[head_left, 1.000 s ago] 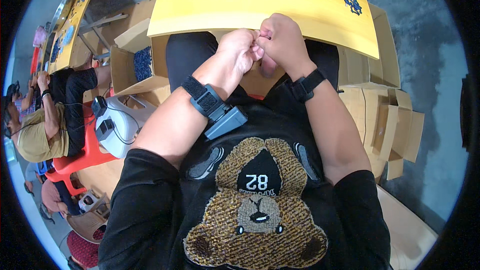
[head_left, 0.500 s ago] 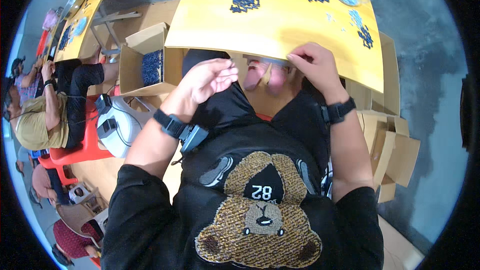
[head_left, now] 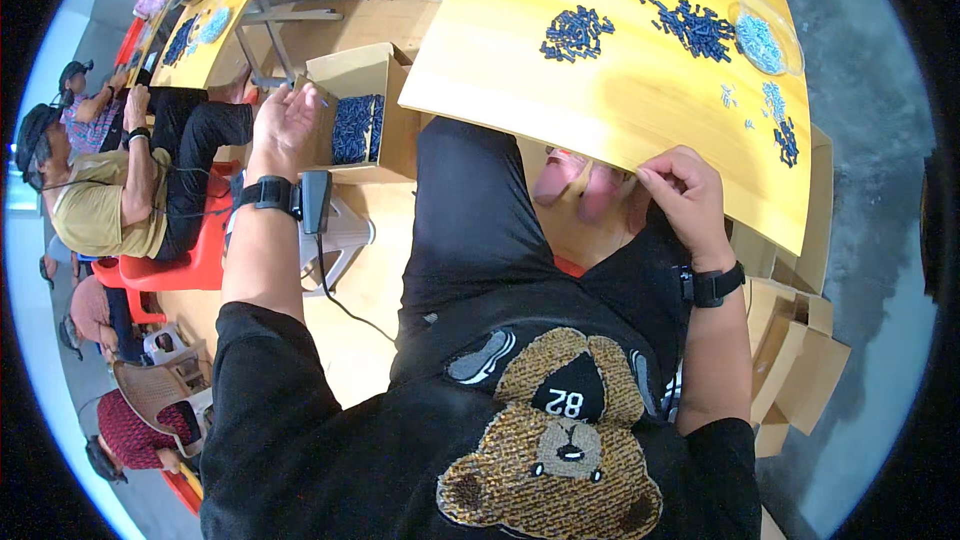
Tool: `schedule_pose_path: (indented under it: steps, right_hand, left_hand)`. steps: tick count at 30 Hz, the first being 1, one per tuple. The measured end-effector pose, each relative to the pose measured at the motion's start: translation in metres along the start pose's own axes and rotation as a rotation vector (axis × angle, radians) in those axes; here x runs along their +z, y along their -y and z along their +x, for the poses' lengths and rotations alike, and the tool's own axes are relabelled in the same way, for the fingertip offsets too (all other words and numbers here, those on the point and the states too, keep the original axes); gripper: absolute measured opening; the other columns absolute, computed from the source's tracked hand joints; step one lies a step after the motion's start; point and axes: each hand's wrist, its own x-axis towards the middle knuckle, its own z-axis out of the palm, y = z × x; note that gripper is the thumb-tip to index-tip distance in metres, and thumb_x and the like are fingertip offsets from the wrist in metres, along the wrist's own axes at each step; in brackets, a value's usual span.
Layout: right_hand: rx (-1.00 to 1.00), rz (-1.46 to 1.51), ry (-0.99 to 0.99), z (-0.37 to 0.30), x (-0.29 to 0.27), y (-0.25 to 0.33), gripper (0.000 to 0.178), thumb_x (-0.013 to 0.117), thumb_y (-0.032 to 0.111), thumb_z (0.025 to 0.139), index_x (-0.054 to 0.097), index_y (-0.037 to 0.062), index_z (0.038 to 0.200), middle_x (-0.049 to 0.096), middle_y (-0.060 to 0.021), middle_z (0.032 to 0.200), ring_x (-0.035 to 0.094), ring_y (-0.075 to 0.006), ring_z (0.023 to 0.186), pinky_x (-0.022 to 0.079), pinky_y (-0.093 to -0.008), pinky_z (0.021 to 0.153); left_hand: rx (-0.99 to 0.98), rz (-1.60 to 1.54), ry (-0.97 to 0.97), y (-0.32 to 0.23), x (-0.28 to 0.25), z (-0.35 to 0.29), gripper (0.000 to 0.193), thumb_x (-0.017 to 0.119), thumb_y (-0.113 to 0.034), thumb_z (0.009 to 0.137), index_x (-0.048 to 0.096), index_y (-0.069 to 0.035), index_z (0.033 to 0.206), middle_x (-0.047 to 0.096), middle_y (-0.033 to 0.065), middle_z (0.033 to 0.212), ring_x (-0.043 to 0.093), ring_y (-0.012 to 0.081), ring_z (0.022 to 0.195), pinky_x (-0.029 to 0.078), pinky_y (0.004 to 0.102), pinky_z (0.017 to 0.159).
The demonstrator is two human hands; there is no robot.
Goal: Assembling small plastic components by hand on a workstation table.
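My left hand (head_left: 286, 122) is raised at the left side of an open cardboard box (head_left: 393, 145). Its palm faces up and its fingers are curled; a small dark spot shows at the fingertips, too small to name. Inside that box lies a heap of small dark blue pieces (head_left: 357, 128). At the near edge of the yellow table (head_left: 600, 110), my right hand (head_left: 690, 195) is closed, thumb and forefinger pressed together. Whatever it holds, if anything, cannot be made out.
On the table are piles of dark pieces (head_left: 577, 34), (head_left: 690, 30) and a clear bowl of light blue pieces (head_left: 760, 44). Loose pale and dark pieces (head_left: 785, 140) lie at right. Cardboard boxes (head_left: 800, 360) stand at right. A co-worker (head_left: 105, 200) sits on a red stool at left.
My left hand has moved left, away from the table edge, to the cardboard box. The right hand stays at the table's edge. The whole view has shifted, bringing more of the left side in.
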Motion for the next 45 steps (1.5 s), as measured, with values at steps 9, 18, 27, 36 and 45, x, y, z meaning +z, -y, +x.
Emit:
schedule_pose_path:
  steps: [9, 18, 27, 36, 45]
  right_hand:
    - [-0.007, -0.022, -0.018, -0.005, -0.005, 0.0, 0.006, 0.067, 0.008, 0.076, 0.065, 0.0022, 0.077, 0.056, -0.002, 0.071, 0.051, -0.0082, 0.06, 0.04, -0.0205, 0.055]
    - [0.006, 0.096, -0.013, -0.006, 0.0, 0.003, 0.006, 0.068, 0.008, 0.076, 0.065, 0.0028, 0.078, 0.054, -0.0025, 0.07, 0.051, -0.0086, 0.06, 0.041, -0.0216, 0.054]
    - [-0.02, 0.03, -0.06, -0.005, 0.002, 0.0, 0.006, 0.067, 0.01, 0.076, 0.065, 0.004, 0.076, 0.053, -0.0043, 0.067, 0.052, -0.0141, 0.058, 0.042, -0.0246, 0.053]
    - [-0.029, 0.009, -0.098, -0.006, 0.007, 0.005, 0.006, 0.067, 0.01, 0.075, 0.065, 0.0045, 0.075, 0.053, -0.0046, 0.066, 0.052, -0.0153, 0.058, 0.042, -0.0258, 0.052]
    - [-0.073, -0.079, -0.1, -0.006, 0.009, 0.004, 0.008, 0.068, 0.013, 0.074, 0.064, 0.0056, 0.073, 0.052, -0.0057, 0.064, 0.053, -0.0188, 0.06, 0.042, -0.0297, 0.053]
  left_hand:
    - [0.39, 0.388, 0.397, 0.117, 0.149, -0.1, 0.016, 0.058, -0.008, 0.087, 0.06, -0.003, 0.102, 0.065, 0.0062, 0.086, 0.06, 0.0117, 0.07, 0.047, 0.0202, 0.063]
    - [0.37, 0.413, 0.669, 0.208, 0.191, -0.147, 0.015, 0.057, -0.005, 0.088, 0.062, 0.002, 0.101, 0.066, 0.0064, 0.087, 0.056, 0.0077, 0.068, 0.046, 0.0195, 0.063]
    - [0.419, 0.411, 0.785, 0.209, 0.185, -0.142, 0.015, 0.056, -0.005, 0.089, 0.062, 0.001, 0.102, 0.064, 0.0038, 0.086, 0.056, 0.0075, 0.071, 0.047, 0.0199, 0.067]
    - [0.4, 0.433, 0.765, 0.207, 0.183, -0.145, 0.016, 0.057, -0.008, 0.09, 0.062, 0.001, 0.102, 0.064, 0.0037, 0.087, 0.056, 0.0075, 0.072, 0.046, 0.0192, 0.067]
    - [0.405, 0.434, 0.727, 0.208, 0.182, -0.144, 0.013, 0.056, -0.003, 0.088, 0.061, 0.002, 0.099, 0.066, 0.0077, 0.086, 0.061, 0.0107, 0.074, 0.051, 0.0231, 0.07]
